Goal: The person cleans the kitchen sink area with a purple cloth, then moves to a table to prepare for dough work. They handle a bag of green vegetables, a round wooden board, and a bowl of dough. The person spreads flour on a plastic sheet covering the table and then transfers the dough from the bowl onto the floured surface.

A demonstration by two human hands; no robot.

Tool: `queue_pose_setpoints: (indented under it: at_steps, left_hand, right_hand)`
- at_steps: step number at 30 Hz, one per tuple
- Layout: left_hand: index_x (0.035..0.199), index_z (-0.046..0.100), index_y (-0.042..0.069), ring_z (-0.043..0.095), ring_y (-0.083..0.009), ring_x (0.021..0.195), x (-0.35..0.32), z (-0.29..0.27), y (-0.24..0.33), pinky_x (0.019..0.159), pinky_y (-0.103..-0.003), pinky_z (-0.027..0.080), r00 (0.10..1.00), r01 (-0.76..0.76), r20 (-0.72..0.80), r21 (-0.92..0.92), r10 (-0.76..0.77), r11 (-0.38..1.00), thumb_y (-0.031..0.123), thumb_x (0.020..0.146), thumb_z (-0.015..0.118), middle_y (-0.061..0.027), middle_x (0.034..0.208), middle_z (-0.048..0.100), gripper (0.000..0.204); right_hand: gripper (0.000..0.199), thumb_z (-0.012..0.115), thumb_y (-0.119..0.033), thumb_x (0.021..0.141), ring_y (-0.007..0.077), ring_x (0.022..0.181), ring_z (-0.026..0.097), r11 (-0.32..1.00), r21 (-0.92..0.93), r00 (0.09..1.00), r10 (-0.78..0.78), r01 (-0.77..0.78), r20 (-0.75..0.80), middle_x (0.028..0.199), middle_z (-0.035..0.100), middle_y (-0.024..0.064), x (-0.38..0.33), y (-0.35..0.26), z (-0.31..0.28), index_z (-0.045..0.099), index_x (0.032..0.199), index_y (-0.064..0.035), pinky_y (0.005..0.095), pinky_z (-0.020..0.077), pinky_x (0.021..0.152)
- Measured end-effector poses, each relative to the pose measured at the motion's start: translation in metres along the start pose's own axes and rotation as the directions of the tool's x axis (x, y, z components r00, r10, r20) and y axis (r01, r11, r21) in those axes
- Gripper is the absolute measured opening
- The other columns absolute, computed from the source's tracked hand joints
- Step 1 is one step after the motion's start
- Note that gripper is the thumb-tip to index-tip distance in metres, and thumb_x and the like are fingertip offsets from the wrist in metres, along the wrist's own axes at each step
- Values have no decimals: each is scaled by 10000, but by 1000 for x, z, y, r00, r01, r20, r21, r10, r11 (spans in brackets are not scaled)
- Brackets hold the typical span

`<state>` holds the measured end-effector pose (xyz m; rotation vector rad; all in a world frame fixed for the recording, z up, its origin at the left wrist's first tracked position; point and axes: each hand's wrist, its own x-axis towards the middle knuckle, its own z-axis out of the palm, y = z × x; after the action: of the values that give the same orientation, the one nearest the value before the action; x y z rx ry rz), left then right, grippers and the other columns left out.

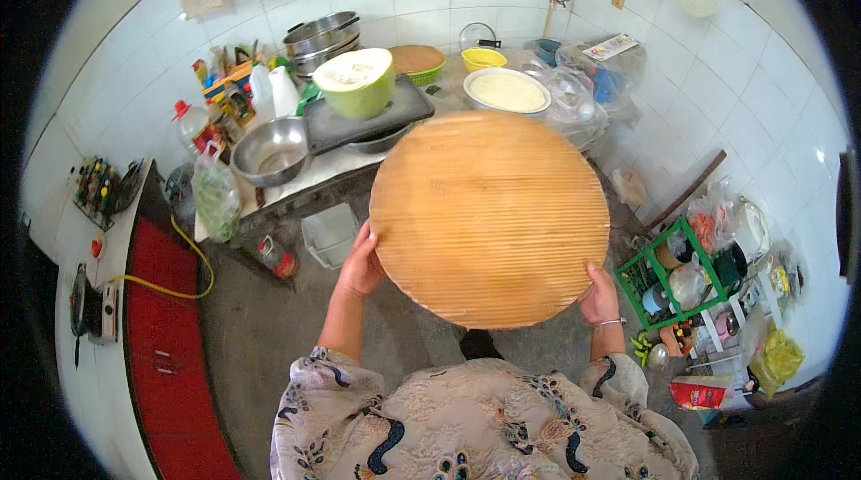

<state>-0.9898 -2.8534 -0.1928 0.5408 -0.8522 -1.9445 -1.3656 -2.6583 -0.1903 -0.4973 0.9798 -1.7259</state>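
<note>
A large round wooden board (489, 220) with a ridged, slatted face is held up in front of me. My left hand (362, 263) grips its lower left edge, thumb at the rim. At the lower right edge, my right hand (599, 296) holds the rim, a bracelet on its wrist. Most of the fingers are hidden behind the board. Just beyond its far edge, on the table, are a white basin (507, 91) with pale contents and a dark rectangular board (372, 114) carrying a cut green melon (355, 83).
Left on the table sit a steel bowl (271, 152), a bag of greens (216, 188) and bottles (193, 126). Steamer pots (323, 39) and a yellow bowl (484, 59) stand behind. A red cabinet (170, 345) lines the left; a green crate (673, 269) is at right.
</note>
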Motion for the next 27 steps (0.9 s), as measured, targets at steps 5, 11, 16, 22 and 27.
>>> queue_pose_setpoints:
  at_steps: [5,11,16,22,27]
  left_hand:
    - [1347,284,93,445,-207,1158,115,35,45,924,-375,407,988,-148,50,69,145,987,219,817,586,-65,1287,435,622]
    - [1325,307,55,548,-221,1033,201,61,132,832,-345,496,930,-348,-75,147,361,926,83,812,535,-105,1219,493,562]
    - [1310,319,54,535,-222,1061,242,37,209,846,-373,486,855,-432,-172,285,489,856,156,827,537,-99,1221,489,540]
    - [1217,427,70,544,-207,1055,346,-53,308,882,-369,450,891,-400,-177,132,418,907,163,877,475,-79,1164,544,355]
    - [1083,516,68,587,-172,930,456,-118,400,762,-313,502,825,-491,-240,146,512,859,208,888,478,-78,1018,604,243]
  right_hand:
    - [359,504,-234,879,213,1032,542,994,44,992,-106,103,64,1130,560,87,151,-38,20,480,1156,-7,353,430,876]
    - [420,475,-306,895,197,1089,499,995,104,961,-20,-9,276,1180,530,69,341,-63,98,459,1197,-15,351,403,912]
    - [418,441,-328,912,187,1075,508,981,176,890,-4,-86,457,1184,531,46,443,-61,200,454,1211,-36,351,397,914]
    - [304,474,-293,888,171,963,530,981,-6,715,148,-196,683,1063,578,49,596,-61,326,507,1109,-87,361,412,815]
    - [233,523,-245,848,182,881,543,982,-88,708,180,-166,683,966,587,53,718,-57,453,535,1015,-82,364,428,801]
